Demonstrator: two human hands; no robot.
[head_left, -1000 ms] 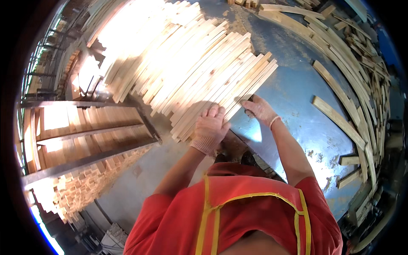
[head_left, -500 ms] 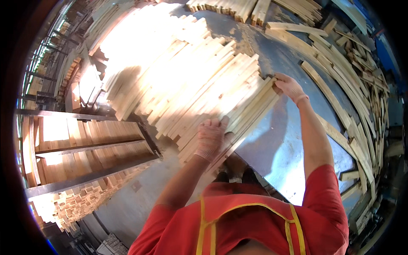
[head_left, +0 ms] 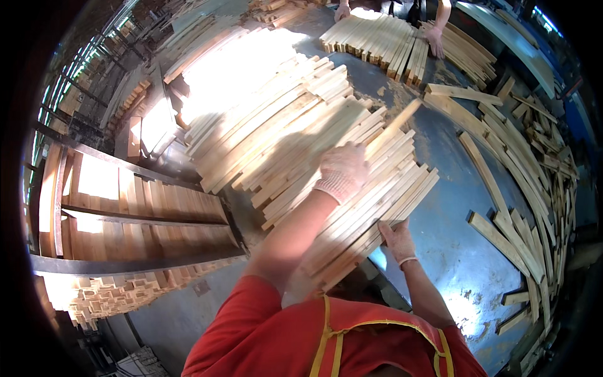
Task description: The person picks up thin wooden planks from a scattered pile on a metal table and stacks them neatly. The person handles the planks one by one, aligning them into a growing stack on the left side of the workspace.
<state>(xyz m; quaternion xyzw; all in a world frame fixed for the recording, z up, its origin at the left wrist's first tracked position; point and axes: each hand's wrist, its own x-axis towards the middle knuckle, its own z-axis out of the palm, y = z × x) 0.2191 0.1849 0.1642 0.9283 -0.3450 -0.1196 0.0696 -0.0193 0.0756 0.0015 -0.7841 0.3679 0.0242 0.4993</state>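
Note:
My left hand (head_left: 344,168), in a pale knit glove, is closed around a wooden strip (head_left: 396,125). That strip lies over the others, its far end jutting past theirs. Beneath it spreads a row of light wooden strips (head_left: 308,138), side by side with uneven ends. My right hand (head_left: 399,241), also gloved, is at the row's near right side, its thumb against the outermost strip (head_left: 408,201) and apart from the fingers. Some of its fingers are hidden.
Across the blue-grey metal table (head_left: 433,251), a co-worker's hands (head_left: 434,41) rest by another batch of strips (head_left: 370,34). Loose offcuts (head_left: 502,169) pile up along the right. To the left stands a dark metal frame (head_left: 138,264) holding stacked wood.
My left hand has moved up and right and now grips a strip. My right hand has left the far ends and come down to the near side. The co-worker's hands have come into view.

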